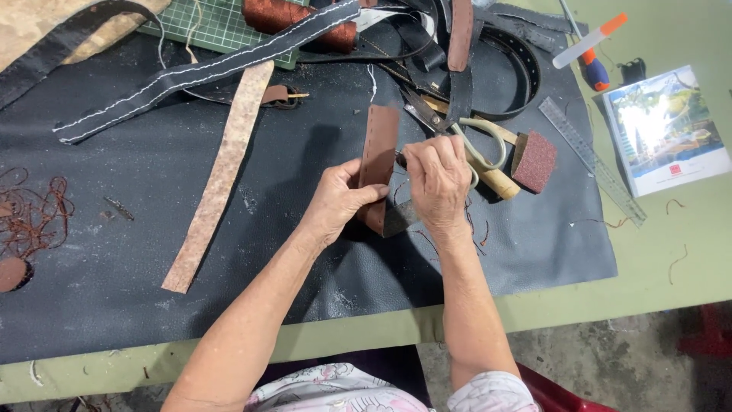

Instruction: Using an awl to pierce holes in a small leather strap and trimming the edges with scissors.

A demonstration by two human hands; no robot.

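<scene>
Brown stitched leather strip (377,156) between hands.

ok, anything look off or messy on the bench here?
Mostly clutter: loose brown thread scraps lie tangled at the black leather sheet's left edge, and belts pile up at the top. The brown leather strip in both hands looks intact.

Leather craft workshop. Green table (686,252) under black leather sheet (114,259); leather straps (221,172), belts (526,69) beyond left hand (339,200); scissors (457,130), sanding block (534,160), ruler (591,160) right of right hand (438,183); cutting mat (217,23); thread scraps (34,214).
</scene>
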